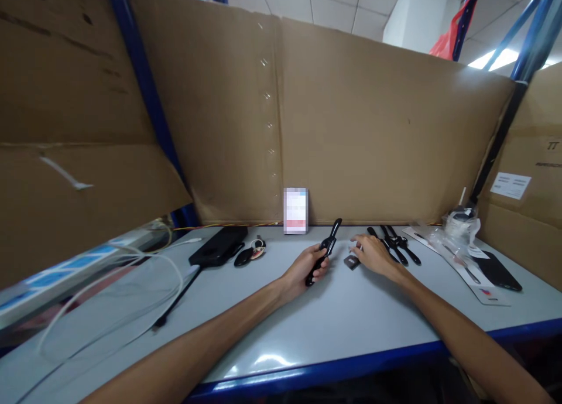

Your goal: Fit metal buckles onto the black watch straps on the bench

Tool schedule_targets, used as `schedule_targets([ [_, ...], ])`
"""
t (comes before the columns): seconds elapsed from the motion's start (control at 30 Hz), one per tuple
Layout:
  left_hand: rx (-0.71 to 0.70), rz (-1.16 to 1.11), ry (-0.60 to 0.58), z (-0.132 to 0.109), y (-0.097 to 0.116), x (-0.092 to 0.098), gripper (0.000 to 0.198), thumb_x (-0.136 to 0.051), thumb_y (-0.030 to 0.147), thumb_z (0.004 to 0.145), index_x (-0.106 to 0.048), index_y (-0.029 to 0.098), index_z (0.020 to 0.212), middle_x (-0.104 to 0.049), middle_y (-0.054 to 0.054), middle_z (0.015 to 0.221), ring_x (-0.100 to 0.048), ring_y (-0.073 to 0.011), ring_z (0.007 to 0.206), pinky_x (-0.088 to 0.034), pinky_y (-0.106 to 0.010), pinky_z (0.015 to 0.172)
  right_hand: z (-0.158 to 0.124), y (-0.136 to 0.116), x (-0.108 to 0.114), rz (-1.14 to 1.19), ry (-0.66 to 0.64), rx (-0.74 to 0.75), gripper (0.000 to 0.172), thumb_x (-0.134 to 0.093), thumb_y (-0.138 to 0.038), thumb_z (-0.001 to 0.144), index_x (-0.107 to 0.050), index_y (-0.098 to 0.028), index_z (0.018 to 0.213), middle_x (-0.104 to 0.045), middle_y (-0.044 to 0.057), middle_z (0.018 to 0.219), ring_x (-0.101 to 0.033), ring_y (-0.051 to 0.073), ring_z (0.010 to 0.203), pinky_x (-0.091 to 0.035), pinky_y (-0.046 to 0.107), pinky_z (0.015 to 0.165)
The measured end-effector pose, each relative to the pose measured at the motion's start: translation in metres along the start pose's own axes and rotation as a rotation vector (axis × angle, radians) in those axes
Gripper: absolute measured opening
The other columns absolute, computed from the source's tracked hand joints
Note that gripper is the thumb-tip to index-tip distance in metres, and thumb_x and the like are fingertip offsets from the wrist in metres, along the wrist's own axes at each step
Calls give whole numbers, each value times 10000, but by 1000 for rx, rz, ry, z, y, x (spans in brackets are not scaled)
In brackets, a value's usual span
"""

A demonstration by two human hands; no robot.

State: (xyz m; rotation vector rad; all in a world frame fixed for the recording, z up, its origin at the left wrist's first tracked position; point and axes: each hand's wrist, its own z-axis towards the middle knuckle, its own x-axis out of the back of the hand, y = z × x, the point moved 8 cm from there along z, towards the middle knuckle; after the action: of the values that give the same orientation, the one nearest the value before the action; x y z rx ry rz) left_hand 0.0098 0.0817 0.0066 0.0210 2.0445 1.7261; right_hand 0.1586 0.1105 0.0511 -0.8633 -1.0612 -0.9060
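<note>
Blue-edged table [351, 334]; left hand [305, 268], fingers around black strap [328, 247]; right hand [374, 255] spread, empty; "TT" on carton [533, 228].

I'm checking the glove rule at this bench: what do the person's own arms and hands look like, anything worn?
Both are bare. The left hand and right hand carry no gloves, and no ring shows at this size. The left forearm and right forearm have no sleeves in view; neither wrist shows a watch or band.
</note>
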Motion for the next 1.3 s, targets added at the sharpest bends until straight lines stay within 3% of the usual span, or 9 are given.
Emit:
schedule_targets([
  [0.3, 0, 125, 24, 2, -3, 3, 184, -561, 273, 855, -412, 198, 775, -469, 55, 579, -323, -40, 374, -188, -170, 354, -3, 76, 59, -123, 209, -288, 335, -411, -293, 993, -720, -200, 1083, -739, 119, 1073, -673, 235, 1009, -440, 280, 810],
  [0.43, 33, 130, 28, 3, -7, 7, 250, -611, 313, 821, -436, 183, 698, -457, 49, 565, -323, -38, 380, -197, -178, 355, -5, 92, 54, -131, 164, -355, 297, -469, -239, 953, -746, -171, 1035, -748, 138, 1040, -686, 245, 985, -451, 269, 773],
  [0.67, 91, 163, -1, 9, -12, 14, 308, -675, 360, 759, -493, 156, 617, -438, 37, 538, -344, -41, 391, -228, -182, 369, -5, 91, 42, -135, 117, -378, 256, -509, -241, 927, -752, -186, 984, -754, 118, 1027, -694, 210, 960, -455, 240, 764],
  [0.8, 73, 212, -26, 11, -11, 11, 301, -620, 324, 772, -472, 164, 565, -425, 28, 499, -271, -30, 346, -143, -191, 344, -9, 101, 48, -140, 114, -387, 314, -439, -226, 966, -734, -166, 1059, -735, 123, 1105, -672, 201, 1023, -453, 243, 822],
  [0.87, 73, 231, -46, 11, -11, 7, 289, -574, 296, 791, -462, 170, 555, -347, 51, 431, -222, -30, 330, -113, -190, 341, -9, 110, 50, -142, 101, -401, 319, -444, -230, 961, -737, -151, 1057, -731, 150, 1099, -675, 220, 1023, -461, 266, 826],
  [1.0, 45, 271, 58, 14, -9, 12, 135, -620, 219, 750, -496, 167, 752, -489, 34, 505, -279, -34, 337, -176, -176, 345, -6, 135, 52, -151, 90, -455, 332, -453, -239, 943, -748, -152, 1070, -723, 205, 1086, -684, 280, 1033, -474, 321, 818],
  [1.13, -33, 414, 156, 21, -2, 25, 405, -704, 201, 701, -494, 167, 1046, -504, 87, 552, -375, -66, 343, -252, -180, 354, -6, 163, 52, -167, 83, -518, 337, -453, -227, 932, -744, -171, 1093, -714, 206, 1114, -669, 294, 1082, -470, 325, 815],
  [1.23, -97, 614, 183, 25, 7, 30, 421, -706, 201, 712, -506, 169, 1081, -511, 90, 542, -388, -80, 346, -247, -194, 388, -8, 180, 47, -174, 47, -545, 316, -486, -283, 936, -744, -181, 1087, -715, 189, 1127, -658, 285, 1104, -463, 310, 814],
  [1.3, -176, 840, 219, 22, 16, 29, 361, -691, 181, 730, -543, 172, 1058, -555, 52, 559, -476, -121, 432, -285, -213, 460, -9, 188, 43, -168, 29, -554, 327, -496, -332, 943, -735, -172, 1100, -711, 182, 1145, -657, 277, 1105, -462, 301, 811],
])
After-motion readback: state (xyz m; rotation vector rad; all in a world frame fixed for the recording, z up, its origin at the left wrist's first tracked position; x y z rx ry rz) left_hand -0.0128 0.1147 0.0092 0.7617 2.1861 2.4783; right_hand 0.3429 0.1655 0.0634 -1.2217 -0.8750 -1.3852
